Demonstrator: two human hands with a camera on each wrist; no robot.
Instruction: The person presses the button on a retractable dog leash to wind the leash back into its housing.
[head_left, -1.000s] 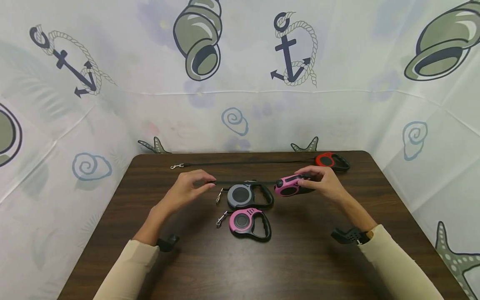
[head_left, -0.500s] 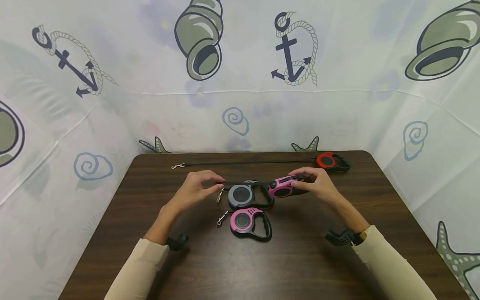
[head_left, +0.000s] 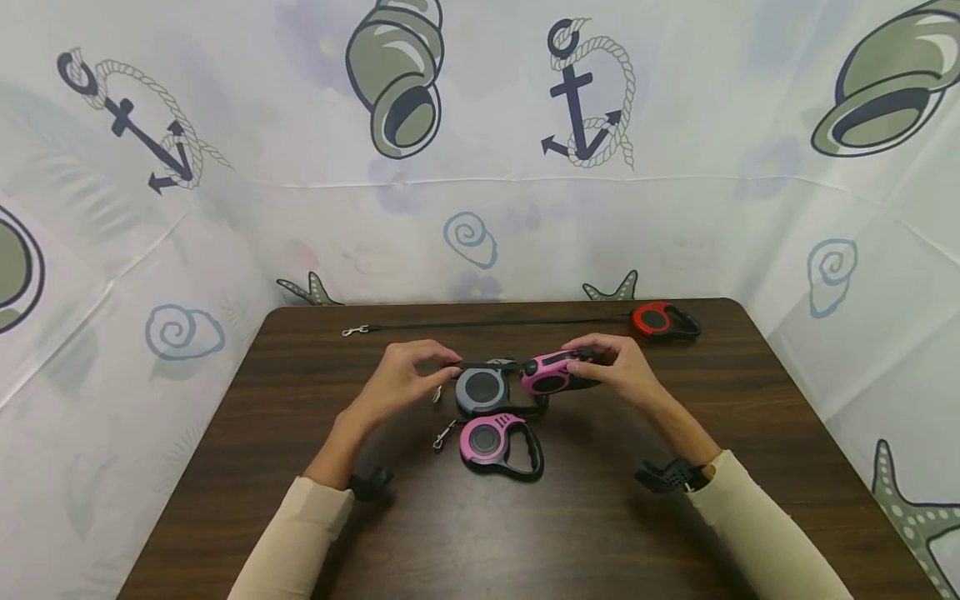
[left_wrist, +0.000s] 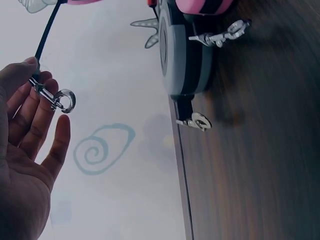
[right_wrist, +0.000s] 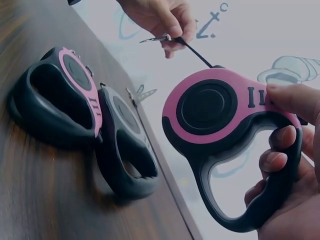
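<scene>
My right hand point(head_left: 617, 367) grips the handle of a pink and black retractable leash point(right_wrist: 205, 107), held above the table. A short length of its black cord point(left_wrist: 47, 35) runs out to my left hand point(head_left: 408, 372), which pinches the end beside a silver snap hook point(left_wrist: 62, 99). Below the cord lies a grey retractable leash point(head_left: 482, 388), partly covered by the raised one in the head view. Nearer the front, a second pink leash point(head_left: 483, 440) rests flat with its clip to the left.
Along the back edge of the brown wooden table point(head_left: 480, 533) lies a red and black leash point(head_left: 656, 320). Its cord point(head_left: 495, 322) is stretched out leftward to a metal clip point(head_left: 356, 330). A patterned cloth point(head_left: 480, 242) hangs behind the table.
Both hands have come closer together, the left moving right and the right moving left with the pink leash. The cord between them is shorter. The leashes on the table stay put.
</scene>
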